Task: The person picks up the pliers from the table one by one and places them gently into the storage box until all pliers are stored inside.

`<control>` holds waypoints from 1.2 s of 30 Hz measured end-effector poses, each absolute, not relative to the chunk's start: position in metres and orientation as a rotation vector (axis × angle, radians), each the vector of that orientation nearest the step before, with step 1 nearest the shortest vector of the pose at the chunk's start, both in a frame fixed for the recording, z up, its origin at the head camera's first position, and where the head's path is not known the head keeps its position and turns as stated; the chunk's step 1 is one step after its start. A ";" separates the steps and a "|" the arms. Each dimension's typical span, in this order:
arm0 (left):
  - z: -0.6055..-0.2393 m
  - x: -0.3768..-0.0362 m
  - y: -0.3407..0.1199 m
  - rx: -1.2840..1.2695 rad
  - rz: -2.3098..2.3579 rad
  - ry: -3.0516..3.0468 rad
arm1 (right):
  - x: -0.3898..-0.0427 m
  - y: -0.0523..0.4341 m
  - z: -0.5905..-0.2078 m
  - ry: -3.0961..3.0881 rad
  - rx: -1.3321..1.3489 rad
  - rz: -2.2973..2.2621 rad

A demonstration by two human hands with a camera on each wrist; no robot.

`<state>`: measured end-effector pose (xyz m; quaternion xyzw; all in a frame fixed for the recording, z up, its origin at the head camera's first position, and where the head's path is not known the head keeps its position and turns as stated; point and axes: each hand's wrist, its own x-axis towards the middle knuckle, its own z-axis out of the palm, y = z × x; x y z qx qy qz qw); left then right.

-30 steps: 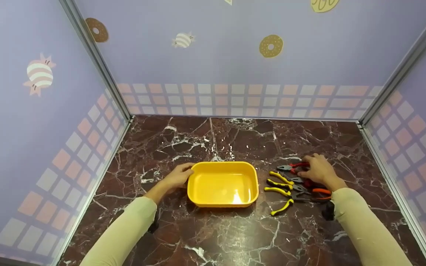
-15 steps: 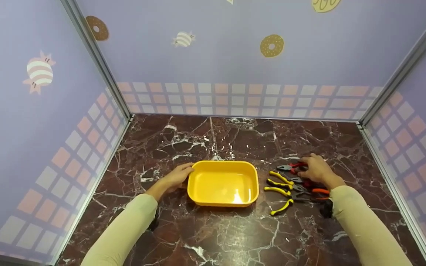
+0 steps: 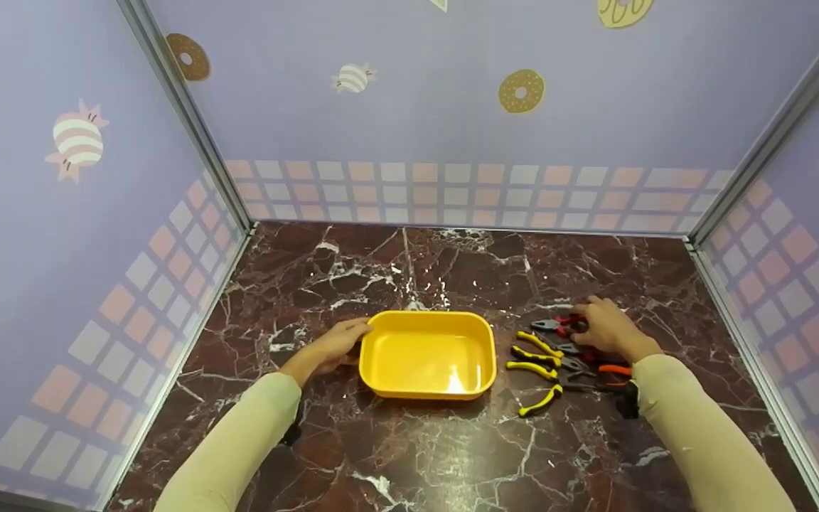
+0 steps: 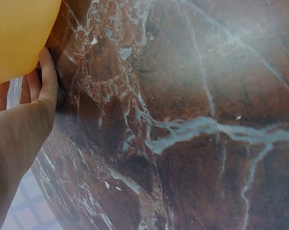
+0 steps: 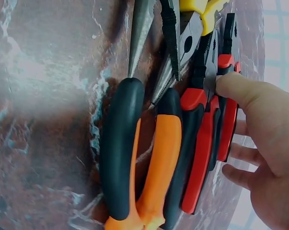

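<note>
A yellow plastic bin stands in the middle of the dark marbled surface. My left hand rests against its left wall, fingers fairly straight along the outside; in the left wrist view, part of the bin hides some fingertips. To the right, my right hand pinches the farthest red-handled pliers, thumb on one side and fingers behind. These pliers lie on the surface, their grey head pointing left. Beside them are a second red-and-black pair and orange-and-black pliers.
Several yellow-and-black handles lie between the bin and my right hand, their metal heads overlapping the other pliers. Patterned purple panels enclose the surface at the back and both sides.
My right hand has shifted very slightly left at the red-handled pliers. The bin and my left hand stay almost where they were.
</note>
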<state>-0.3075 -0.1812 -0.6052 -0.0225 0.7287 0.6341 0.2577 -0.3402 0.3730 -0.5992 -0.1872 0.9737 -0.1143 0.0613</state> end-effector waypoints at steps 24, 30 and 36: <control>-0.606 -0.306 -0.182 -0.085 1.726 1.993 | -0.346 0.370 -0.592 3.001 -0.478 -0.165; -0.608 -0.309 -0.183 -0.079 1.715 1.974 | -0.347 0.371 -0.591 3.004 -0.524 -0.130; -0.608 -0.310 -0.185 -0.091 1.699 1.978 | -0.347 0.372 -0.591 3.035 -0.570 -0.236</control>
